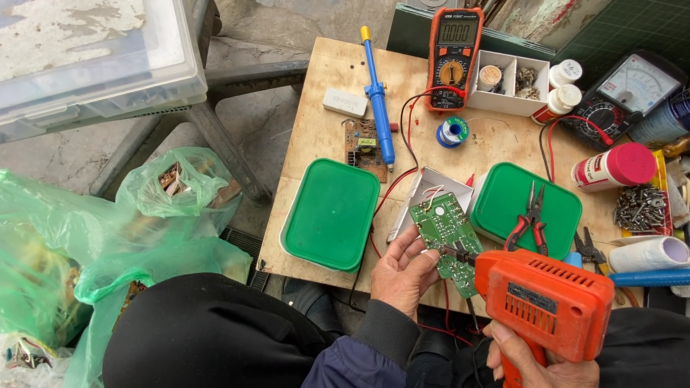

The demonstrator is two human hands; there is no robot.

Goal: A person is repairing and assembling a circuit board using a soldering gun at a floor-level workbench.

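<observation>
Gripping a green circuit board (448,236) – left hand (399,273); right hand (535,368) clenches orange drill (547,301)

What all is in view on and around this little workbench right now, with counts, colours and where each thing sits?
circuit board: 1, green, held over the bench's front edge
power drill: 1, orange, bit against that board
lidded tubs: 2, green lids, front of bench
pliers: 1, red handles, on the right tub
digital multimeter: 1, orange, back centre
analogue meter: 1, black, back right
desoldering pump: 1, blue, back left
solder spool: 1, blue, centre
screws: 1 pile, grey, right
plastic bags: several, green, on the ground at left
left hand: holds the circuit board
right hand: grips the drill
</observation>
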